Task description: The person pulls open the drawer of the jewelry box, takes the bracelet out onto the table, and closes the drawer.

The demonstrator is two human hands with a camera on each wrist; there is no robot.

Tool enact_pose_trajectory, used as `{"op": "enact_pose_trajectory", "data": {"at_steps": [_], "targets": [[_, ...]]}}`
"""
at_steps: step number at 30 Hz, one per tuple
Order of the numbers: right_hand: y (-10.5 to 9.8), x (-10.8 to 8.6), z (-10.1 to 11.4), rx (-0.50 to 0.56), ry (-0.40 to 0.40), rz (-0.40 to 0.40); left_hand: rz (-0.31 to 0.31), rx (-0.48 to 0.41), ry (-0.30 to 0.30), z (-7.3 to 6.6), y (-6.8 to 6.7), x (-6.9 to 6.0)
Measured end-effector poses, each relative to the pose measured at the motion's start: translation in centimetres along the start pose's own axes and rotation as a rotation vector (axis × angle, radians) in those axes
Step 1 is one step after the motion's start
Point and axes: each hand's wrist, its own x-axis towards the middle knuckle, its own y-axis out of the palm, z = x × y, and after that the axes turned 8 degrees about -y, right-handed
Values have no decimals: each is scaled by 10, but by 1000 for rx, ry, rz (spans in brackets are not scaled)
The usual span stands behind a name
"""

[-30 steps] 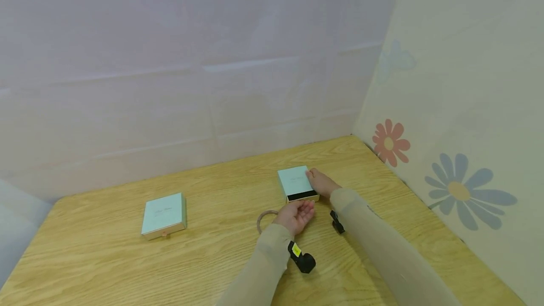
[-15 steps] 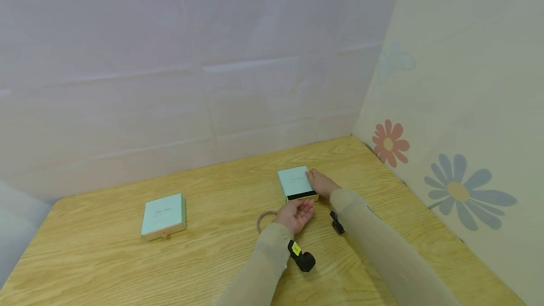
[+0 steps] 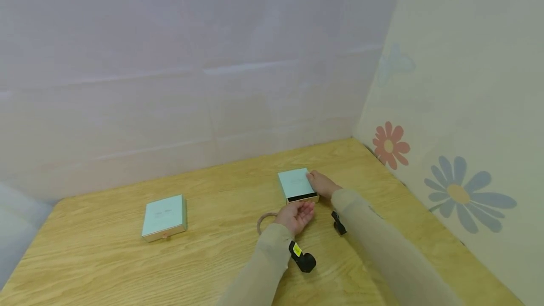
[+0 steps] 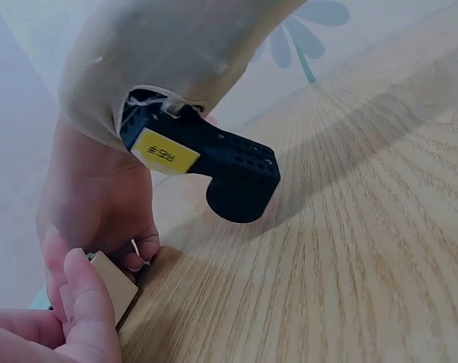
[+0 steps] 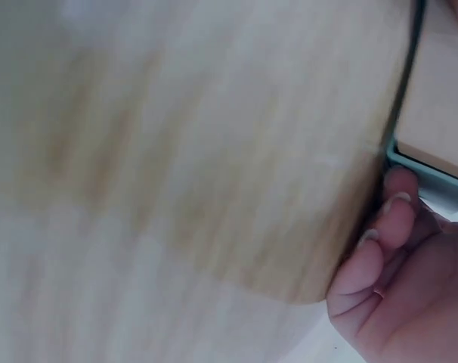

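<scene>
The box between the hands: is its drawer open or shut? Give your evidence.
Slightly open: in the head view, a dark strip shows between the pale-blue cover and the beige drawer front.

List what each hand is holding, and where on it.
Right hand: the light-blue box nearer the flowered wall, gripped at its right side. Left hand: at that box's front; can't tell whether it grips anything.
</scene>
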Motion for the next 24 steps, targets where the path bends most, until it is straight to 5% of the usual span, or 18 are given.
{"op": "enact_pose_trajectory", "data": {"at_steps": [8,24], "targets": [[-5,-4,6,85,45,56,-14,-4,2,2,-2,2],[-17,-3,8,14,6,132,-33,9,-22,-5,5,1]]}}
